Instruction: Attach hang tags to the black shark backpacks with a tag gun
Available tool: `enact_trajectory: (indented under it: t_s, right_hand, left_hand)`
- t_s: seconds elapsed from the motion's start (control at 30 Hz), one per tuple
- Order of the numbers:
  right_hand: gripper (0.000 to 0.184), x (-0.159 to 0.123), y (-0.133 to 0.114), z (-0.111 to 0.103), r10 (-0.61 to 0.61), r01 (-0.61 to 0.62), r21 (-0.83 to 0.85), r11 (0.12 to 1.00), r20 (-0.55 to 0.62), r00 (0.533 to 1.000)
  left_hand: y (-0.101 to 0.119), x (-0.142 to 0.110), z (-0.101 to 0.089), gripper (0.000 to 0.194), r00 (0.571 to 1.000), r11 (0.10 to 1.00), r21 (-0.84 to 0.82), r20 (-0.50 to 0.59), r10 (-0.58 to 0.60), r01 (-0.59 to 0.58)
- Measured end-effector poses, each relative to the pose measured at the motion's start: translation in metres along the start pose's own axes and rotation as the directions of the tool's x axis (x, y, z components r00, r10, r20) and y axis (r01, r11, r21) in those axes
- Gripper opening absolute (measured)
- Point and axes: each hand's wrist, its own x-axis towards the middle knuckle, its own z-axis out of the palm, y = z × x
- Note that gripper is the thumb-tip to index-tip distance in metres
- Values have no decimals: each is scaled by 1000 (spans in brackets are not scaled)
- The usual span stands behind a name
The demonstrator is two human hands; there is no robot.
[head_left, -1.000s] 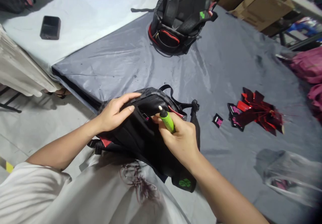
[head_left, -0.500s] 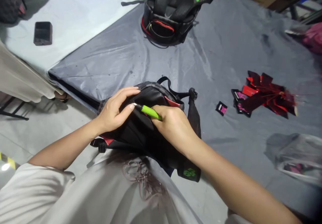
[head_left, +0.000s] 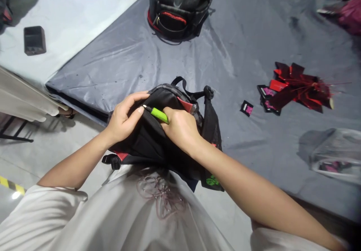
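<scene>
A black backpack (head_left: 152,138) with red trim lies tilted against my front at the table's edge. My left hand (head_left: 124,117) holds its upper left side, fingers over the far edge and thumb bent onto the black fabric. In my closed right hand (head_left: 182,129) is a bright green pen-like tool (head_left: 159,115) with a black collar and a pale, narrow tip. That tip points at my left thumb and lies close beside it, at the fabric. Whether the tip touches the fabric I cannot tell. My right fingers are partly hidden under the hand.
Another black backpack (head_left: 180,10) stands farther back on the grey table cover (head_left: 239,55). To the right are dark red shiny strips (head_left: 304,87), several small black-and-pink tags (head_left: 247,108) and a clear plastic bag (head_left: 335,153). A black box (head_left: 34,40) sits on the white cover at left.
The view has shifted, so the table things appear higher and farther left. Both hands keep their places on the backpack, the green tool still in my right hand.
</scene>
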Motion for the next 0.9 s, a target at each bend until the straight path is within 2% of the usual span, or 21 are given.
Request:
enact_trajectory:
  t_s: [0.07, 0.13, 0.2, 0.27, 0.3, 0.37, 0.43, 0.5, 0.6, 0.67, 0.73, 0.8, 0.87, 0.9]
  right_hand:
    - [4, -9, 7, -6, -55, 66, 160, 985, -73, 996]
    - [6, -22, 16, -17, -90, 167, 311, 935, -246, 965]
    - [4, -36, 24, -30, -36, 235, 408, 882, -438, 898]
    - [2, -46, 29, -40, 85, 237, 527, 816, -516, 852]
    - [4, -49, 30, -43, 142, 229, 603, 764, -503, 852]
    - [10, -52, 32, -44, 203, 219, 745, 630, -430, 880]
    - [15, -52, 33, -43, 206, 214, 834, 509, -359, 910]
    - [15, -53, 37, -41, 185, 215, 874, 435, -321, 929]
    - [14, -55, 46, -41, 127, 243, 906, 348, -302, 945]
    - [15, -55, 51, -41, 70, 277, 925, 259, -304, 950]
    - [16, -54, 54, -41, 27, 302, 936, 181, -312, 950]
    - [17, -53, 54, -40, 53, 321, 932, 172, -334, 941]
    - [20, -51, 52, -39, 148, 346, 912, 221, -382, 912]
    - [20, -51, 50, -37, 200, 369, 890, 266, -426, 882]
  left_hand:
    - [-2, -2, -2, 33, 1000, 1000, 18, 1, 0, 0]
    - [-1, -5, -4, 34, 1000, 998, 64, -26, 4, -3]
    - [7, -6, -4, 34, 993, 984, 168, -96, 68, -51]
    - [23, -2, 1, 36, 966, 948, 278, -159, 204, -155]
    - [32, 2, 5, 40, 951, 931, 305, -169, 258, -199]
    - [52, 12, 17, 46, 945, 925, 290, -143, 295, -245]
    - [68, 23, 29, 34, 956, 939, 246, -105, 273, -241]
    - [77, 32, 39, 15, 962, 953, 185, -84, 258, -239]
    - [80, 41, 49, 11, 969, 970, 18, -50, 242, -241]
    - [79, 44, 53, 10, 987, 973, -178, 32, 156, -148]
    - [79, 47, 57, 11, 990, 924, -381, 135, 43, 12]
    - [78, 49, 61, 13, 985, 863, -494, 171, -21, 105]
    - [76, 49, 66, 13, 995, 868, -491, 96, -29, 73]
    - [74, 48, 69, 12, 999, 888, -459, 45, -11, 30]
